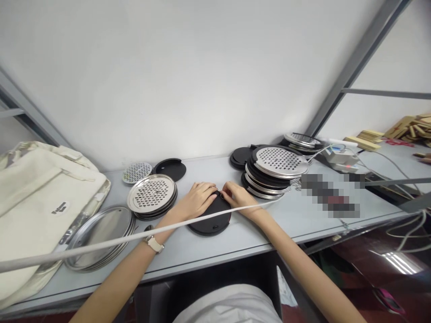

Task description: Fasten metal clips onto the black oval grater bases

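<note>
A round black plastic disc [212, 223] lies on the table in front of me. My left hand [199, 197] rests over its upper left part, fingers bent together and pressed on it, the tips close to the far edge. At that edge my right hand [237, 197] pinches a small shiny metal piece [219, 190], too small to name surely. The two hands' fingertips almost meet there. Left of the disc stands a stack of perforated metal plates [152, 194] with black discs under it. A taller stack of perforated plates and black discs [281, 161] rises to the right.
A white cable [188, 221] crosses in front of my wrists. Plain metal plates [104, 229] and a cream canvas bag [50, 193] are at the left. Farther back lie a perforated disc [137, 172] and a black disc [171, 169]. A white power box [336, 154] sits at the right.
</note>
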`<act>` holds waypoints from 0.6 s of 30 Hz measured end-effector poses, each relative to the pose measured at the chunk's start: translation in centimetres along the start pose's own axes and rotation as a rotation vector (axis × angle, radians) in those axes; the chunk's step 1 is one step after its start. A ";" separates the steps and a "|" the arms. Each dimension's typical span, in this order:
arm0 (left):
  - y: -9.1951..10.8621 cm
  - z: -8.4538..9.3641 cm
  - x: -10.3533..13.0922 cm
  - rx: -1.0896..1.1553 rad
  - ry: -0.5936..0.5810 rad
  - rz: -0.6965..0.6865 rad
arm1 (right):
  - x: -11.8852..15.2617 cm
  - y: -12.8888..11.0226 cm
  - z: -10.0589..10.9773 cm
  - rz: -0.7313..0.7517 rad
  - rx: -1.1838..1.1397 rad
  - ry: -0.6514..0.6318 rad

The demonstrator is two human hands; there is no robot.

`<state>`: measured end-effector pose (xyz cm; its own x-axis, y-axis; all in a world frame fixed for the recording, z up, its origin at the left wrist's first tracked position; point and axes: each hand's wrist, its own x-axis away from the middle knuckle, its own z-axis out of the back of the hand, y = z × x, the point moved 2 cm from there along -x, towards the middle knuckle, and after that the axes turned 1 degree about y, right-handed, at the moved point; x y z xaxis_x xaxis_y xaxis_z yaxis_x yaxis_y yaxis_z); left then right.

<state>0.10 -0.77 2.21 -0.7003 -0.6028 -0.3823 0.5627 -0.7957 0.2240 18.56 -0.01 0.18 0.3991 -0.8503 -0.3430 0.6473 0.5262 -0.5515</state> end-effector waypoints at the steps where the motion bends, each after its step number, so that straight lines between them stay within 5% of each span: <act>1: 0.0 0.0 0.0 0.002 0.005 0.003 | 0.0 -0.1 0.0 0.004 -0.005 -0.003; 18: 0.0 -0.1 -0.3 -0.003 -0.011 0.001 | 0.1 0.0 -0.2 0.048 -0.017 -0.016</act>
<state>0.33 -0.63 2.25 -0.7047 -0.6043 -0.3718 0.5648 -0.7949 0.2217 18.47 -0.15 0.02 0.4398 -0.8238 -0.3578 0.6160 0.5666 -0.5473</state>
